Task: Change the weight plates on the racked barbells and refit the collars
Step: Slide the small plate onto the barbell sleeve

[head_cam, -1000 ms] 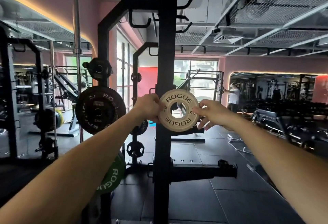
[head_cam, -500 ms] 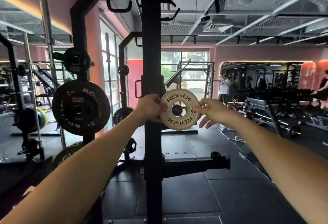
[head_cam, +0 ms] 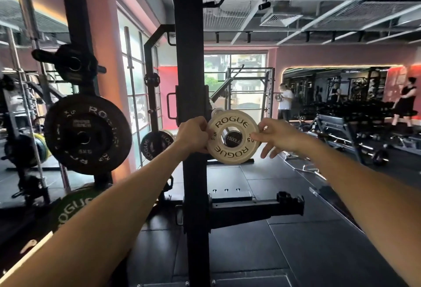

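Both-hand grip — white plate (head_cam: 233, 137) at barbell end (head_cam: 232, 139)

The small plate (head_cam: 233, 137) was cream with black ROGUE lettering; the big plate (head_cam: 87, 133) black with white lettering; the lowest plate (head_cam: 73, 206) green; the upright (head_cam: 191, 81) black; the walls (head_cam: 319, 58) pink.
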The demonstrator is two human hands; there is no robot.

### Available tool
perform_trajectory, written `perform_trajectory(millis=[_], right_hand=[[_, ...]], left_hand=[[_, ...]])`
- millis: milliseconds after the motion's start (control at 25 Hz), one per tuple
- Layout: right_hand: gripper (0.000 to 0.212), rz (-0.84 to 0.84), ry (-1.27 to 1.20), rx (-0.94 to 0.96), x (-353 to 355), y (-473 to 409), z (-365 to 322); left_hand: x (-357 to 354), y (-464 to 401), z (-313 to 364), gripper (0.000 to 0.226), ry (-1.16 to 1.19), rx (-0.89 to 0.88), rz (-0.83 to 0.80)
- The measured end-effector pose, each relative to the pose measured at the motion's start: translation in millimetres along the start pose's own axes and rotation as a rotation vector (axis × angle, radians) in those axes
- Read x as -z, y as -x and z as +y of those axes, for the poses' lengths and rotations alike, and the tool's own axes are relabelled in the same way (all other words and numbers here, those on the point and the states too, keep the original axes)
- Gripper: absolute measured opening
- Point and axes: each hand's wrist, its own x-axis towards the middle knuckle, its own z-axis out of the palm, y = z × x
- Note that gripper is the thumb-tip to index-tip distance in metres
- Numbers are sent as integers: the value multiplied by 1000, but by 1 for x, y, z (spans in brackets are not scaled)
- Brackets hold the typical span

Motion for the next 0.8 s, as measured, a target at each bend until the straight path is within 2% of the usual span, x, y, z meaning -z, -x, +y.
perform_trajectory(millis=[160,400,800], right_hand=[[25,5,175,44,-1,-3,8],[24,19,184,54,2,-36,15],[17,16,210,109,4,-152,57]], left_hand=[[-10,-6,-14,20,-136,-114,2],[-15,-30,-18,23,-69,-65,-8],[-41,-123,-44,22,-267,-46,42]])
